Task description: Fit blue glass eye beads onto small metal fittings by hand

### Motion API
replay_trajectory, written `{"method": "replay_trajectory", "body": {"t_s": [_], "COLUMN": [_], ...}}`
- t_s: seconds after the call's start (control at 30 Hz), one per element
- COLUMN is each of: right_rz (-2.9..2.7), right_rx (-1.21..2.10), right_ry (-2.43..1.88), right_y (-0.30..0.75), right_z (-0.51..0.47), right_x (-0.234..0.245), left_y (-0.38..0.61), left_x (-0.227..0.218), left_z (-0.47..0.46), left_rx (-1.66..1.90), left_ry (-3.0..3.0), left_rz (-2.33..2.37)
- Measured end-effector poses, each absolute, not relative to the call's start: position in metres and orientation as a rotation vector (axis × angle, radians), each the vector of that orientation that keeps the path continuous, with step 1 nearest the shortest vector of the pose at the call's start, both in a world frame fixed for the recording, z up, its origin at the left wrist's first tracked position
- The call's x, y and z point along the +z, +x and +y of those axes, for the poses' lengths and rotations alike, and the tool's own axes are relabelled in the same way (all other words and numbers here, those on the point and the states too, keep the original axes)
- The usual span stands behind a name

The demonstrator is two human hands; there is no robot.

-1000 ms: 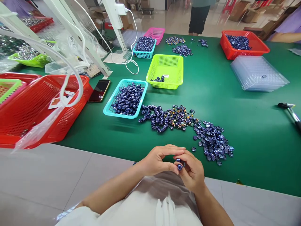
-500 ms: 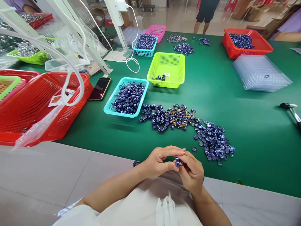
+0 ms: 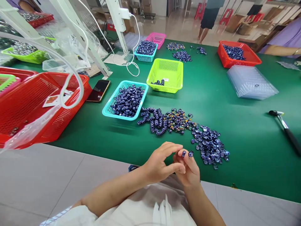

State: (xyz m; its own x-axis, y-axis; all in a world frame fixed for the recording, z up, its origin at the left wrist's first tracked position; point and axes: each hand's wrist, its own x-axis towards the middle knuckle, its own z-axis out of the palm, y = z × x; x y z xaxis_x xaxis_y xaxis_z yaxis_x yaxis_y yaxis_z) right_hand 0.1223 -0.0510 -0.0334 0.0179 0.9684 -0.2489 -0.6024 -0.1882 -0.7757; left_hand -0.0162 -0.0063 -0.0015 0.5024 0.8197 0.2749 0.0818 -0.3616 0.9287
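Note:
My left hand (image 3: 162, 160) and my right hand (image 3: 188, 168) meet at the near edge of the green table (image 3: 235, 125). Their fingertips pinch small dark blue shiny pieces (image 3: 187, 153); two show above my right fingers. Just beyond lies a loose heap of flat blue pieces (image 3: 209, 142). To its left sits a pile of ring-like parts and stacked blue pieces (image 3: 164, 119). A teal basket (image 3: 107, 110) full of blue pieces stands further left.
A big red basket (image 3: 35, 106) with a plastic bag sits at left, a phone (image 3: 98, 91) beside it. Behind are a lime basket (image 3: 166, 73), another teal basket (image 3: 145, 51), a pink one (image 3: 156, 38), a red basket (image 3: 238, 55), clear trays (image 3: 251, 83). A hammer (image 3: 285, 128) lies right. People stand beyond.
My hands have lifted slightly toward the table and my fingers have parted a little, so two blue pieces now show at my right fingertips. The view has tilted up.

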Motion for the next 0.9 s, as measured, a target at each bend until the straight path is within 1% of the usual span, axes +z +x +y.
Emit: {"method": "replay_trajectory", "body": {"t_s": [0.17,0.27,0.4,0.5,0.57,0.73,0.9], "right_rz": [-0.588,-0.733,-1.248,-1.525,-1.631,-1.719,-1.634], "right_rx": [1.526,1.451,1.17,0.927,0.845,0.851,0.856], "right_ry": [-0.931,-1.053,-1.283,-1.265,-1.201,-1.165,-1.224], "right_y": [0.12,0.122,0.127,0.128,0.126,0.127,0.131], "right_z": [-0.051,-0.052,-0.05,-0.044,-0.039,-0.034,-0.04], "right_x": [-0.036,-0.031,-0.021,-0.02,-0.024,-0.043,-0.054], "left_y": [-0.02,-0.026,-0.038,-0.046,-0.049,-0.065,-0.109], "left_x": [-0.001,0.001,0.008,0.013,0.014,0.009,0.017], "left_z": [-0.007,-0.006,-0.002,0.002,0.004,0.02,0.086], "left_rx": [0.939,0.981,1.006,0.951,0.921,1.041,1.152], "left_ry": [1.76,1.815,2.017,2.115,2.151,2.189,2.143], "left_rz": [0.758,0.769,0.864,0.891,0.885,0.986,1.423]}}
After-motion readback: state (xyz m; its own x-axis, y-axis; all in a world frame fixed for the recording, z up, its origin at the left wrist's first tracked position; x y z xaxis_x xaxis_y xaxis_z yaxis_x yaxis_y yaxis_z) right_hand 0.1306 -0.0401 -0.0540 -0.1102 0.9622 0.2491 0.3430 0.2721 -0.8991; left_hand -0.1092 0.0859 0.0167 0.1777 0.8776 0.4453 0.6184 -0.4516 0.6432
